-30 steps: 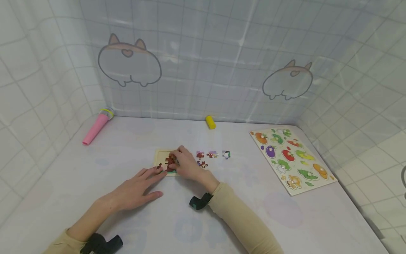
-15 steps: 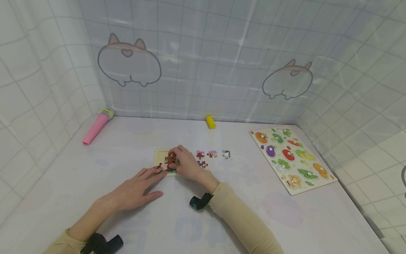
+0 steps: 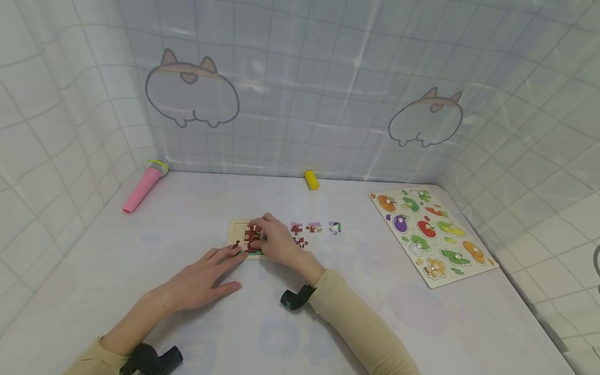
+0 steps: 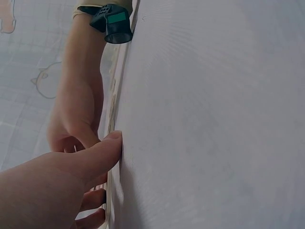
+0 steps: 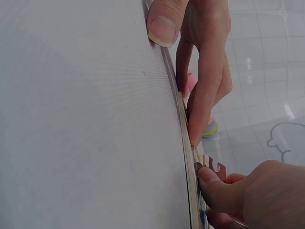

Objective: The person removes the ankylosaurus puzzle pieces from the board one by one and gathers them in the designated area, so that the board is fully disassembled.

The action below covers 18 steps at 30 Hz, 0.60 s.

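A small wooden jigsaw board lies flat on the table in the head view, with brown pieces in its frame. My left hand rests its straight fingertips on the board's lower left, the thumb spread on the table. Over the board's right half, my right hand pinches a reddish-brown puzzle piece, which the right wrist view shows tilted up from the board. That hand hides the right part of the board. In the left wrist view the board appears edge-on behind my left thumb.
Several loose puzzle pieces lie right of the board. A vegetable peg puzzle occupies the table's right side. A yellow cylinder sits at the back, and a pink toy microphone lies back left. Tiled-pattern curtains enclose the table.
My right hand's fingers shift slightly left over the board. The left hand and the loose pieces stay where they were.
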Tool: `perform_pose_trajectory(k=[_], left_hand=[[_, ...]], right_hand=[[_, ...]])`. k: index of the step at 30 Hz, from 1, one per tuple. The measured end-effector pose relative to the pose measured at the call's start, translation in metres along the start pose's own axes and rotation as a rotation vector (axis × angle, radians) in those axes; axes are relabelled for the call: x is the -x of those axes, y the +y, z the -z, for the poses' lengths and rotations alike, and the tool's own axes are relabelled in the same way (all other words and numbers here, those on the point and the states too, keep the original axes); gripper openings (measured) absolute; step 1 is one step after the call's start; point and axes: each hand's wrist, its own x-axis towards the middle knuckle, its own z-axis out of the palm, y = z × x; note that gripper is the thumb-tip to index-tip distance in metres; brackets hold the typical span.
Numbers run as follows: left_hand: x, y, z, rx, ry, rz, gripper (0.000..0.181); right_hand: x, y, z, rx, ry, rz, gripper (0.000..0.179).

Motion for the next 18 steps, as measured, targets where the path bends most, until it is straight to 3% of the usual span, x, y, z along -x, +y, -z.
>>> perform_pose_trajectory(k=[7,11,15,18], left_hand=[[0.0,0.0,0.001,0.006,-0.001,-0.011,0.069],[0.001,0.0,0.0,-0.003,0.013,-0.019,0.068],[0.002,0.0,0.0,-0.007,0.031,-0.035,0.067],[0.002,0.0,0.0,-0.009,0.025,-0.032,0.068]], right_hand=[[0.0,-0.001,0.001,-0.046,0.039,0.021,0.038],[-0.001,-0.001,0.003,-0.163,0.035,0.006,0.029],[0.003,0.002,0.019,-0.305,0.071,-0.037,0.023],[0.012,0.009,0.04,-0.339,0.104,-0.062,0.024]])
